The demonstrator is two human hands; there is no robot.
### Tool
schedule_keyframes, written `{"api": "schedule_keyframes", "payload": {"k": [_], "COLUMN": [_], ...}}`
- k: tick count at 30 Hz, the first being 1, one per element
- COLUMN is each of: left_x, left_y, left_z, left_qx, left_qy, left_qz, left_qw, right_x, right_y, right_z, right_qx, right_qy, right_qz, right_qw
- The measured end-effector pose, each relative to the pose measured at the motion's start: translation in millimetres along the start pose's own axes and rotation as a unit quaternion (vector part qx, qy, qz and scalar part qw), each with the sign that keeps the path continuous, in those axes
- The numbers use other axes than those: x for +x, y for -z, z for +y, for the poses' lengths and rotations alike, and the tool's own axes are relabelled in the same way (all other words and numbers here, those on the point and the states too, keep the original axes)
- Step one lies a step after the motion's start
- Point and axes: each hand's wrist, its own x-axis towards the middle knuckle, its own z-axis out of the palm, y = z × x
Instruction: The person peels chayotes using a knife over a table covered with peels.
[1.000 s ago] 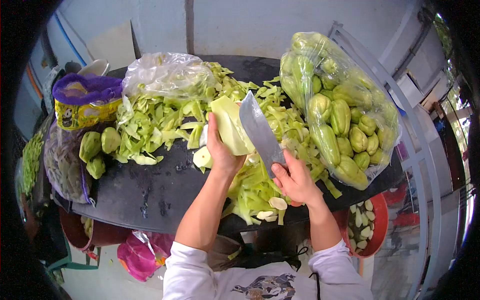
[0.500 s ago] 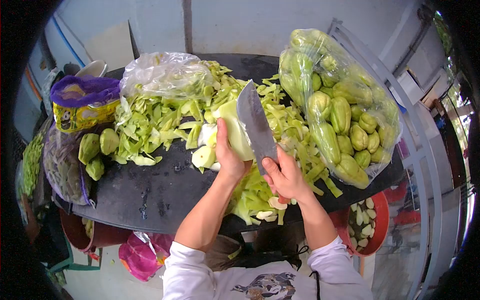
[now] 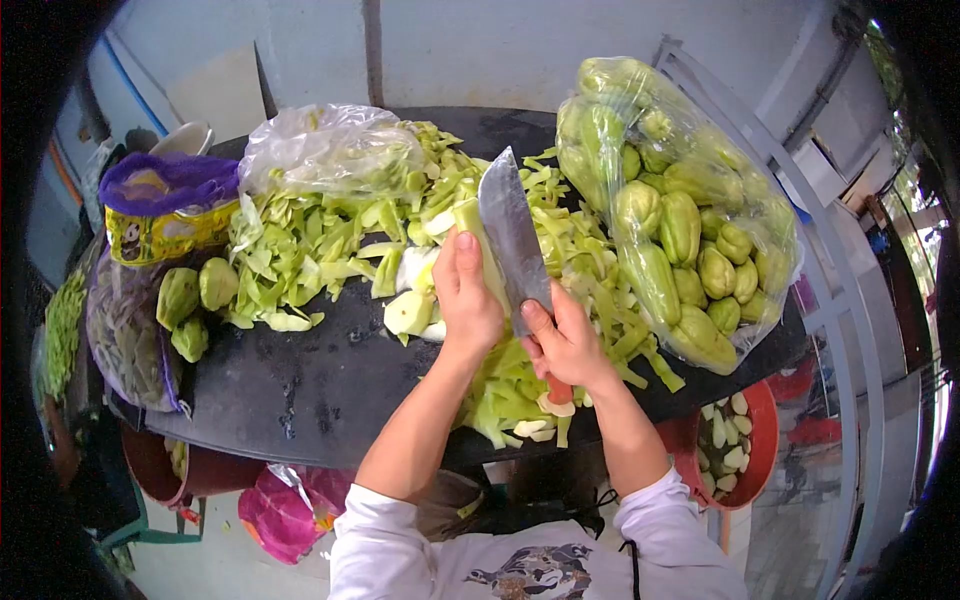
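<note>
My left hand [image 3: 470, 300] is wrapped round a pale green peeled chayote [image 3: 493, 268], held upright above the middle of the table. Its lower part is hidden by my fingers. My right hand [image 3: 567, 340] grips the orange handle of a broad knife [image 3: 515, 230], whose blade points up and away from me. The blade lies along the chayote's right side, very near or touching it. Cut pale pieces [image 3: 408, 313] rest on the table just left of my left hand. Green peelings [image 3: 330, 240] are heaped behind and around both hands.
A clear bag of whole chayotes [image 3: 680, 230] stands at right. At left are a purple mesh sack [image 3: 130, 325] and several loose chayotes [image 3: 180, 297]. A red bucket [image 3: 765, 450] with pale pieces sits below the dark table's [image 3: 260, 400] right edge, another bucket [image 3: 150, 460] below its left.
My left hand has turned the chayote, so its narrower side shows and the back of the hand faces me. The knife has shifted slightly up and stands a little more upright.
</note>
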Motion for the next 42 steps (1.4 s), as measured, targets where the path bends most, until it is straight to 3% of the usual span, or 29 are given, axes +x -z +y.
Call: {"api": "schedule_keyframes", "payload": {"k": [6,9,13,14,16,22,27,34,36,40,42], "left_x": [9,15,16,15,11,6,5,4,6,4,5], "left_y": [6,7,6,6,4,-1,1,-2,-1,-4,-2], "left_z": [5,2,2,0,1,7,2,9,-2,3,0], "left_qx": [0.182,-0.123,-0.265,-0.265,-0.246,-0.174,-0.137,-0.085,-0.054,0.056,0.063], "left_qy": [-0.075,0.094,0.190,0.192,0.191,0.183,0.173,0.172,0.139,0.039,0.043], "left_qz": [-0.004,-0.010,-0.053,-0.054,-0.069,-0.057,-0.089,-0.131,-0.132,-0.135,-0.137], "left_qw": [0.980,0.988,0.944,0.943,0.948,0.966,0.971,0.973,0.980,0.989,0.988], "right_x": [-8,-6,1,7,14,20,26,34,37,37,37], "right_y": [4,6,5,-4,-4,1,0,7,8,2,-2], "right_z": [-14,-11,-17,-16,-11,-17,-23,-26,-24,-22,-20], "right_qx": [0.116,0.125,0.092,0.027,-0.039,-0.207,-0.280,-0.302,-0.327,-0.274,-0.255], "right_qy": [-0.059,-0.035,0.004,0.095,0.184,0.157,0.215,0.246,0.296,0.256,0.239], "right_qz": [-0.041,-0.018,0.020,0.078,0.139,0.183,0.229,0.248,0.262,0.247,0.255], "right_qw": [0.991,0.991,0.996,0.992,0.972,0.948,0.907,0.887,0.859,0.894,0.902]}}
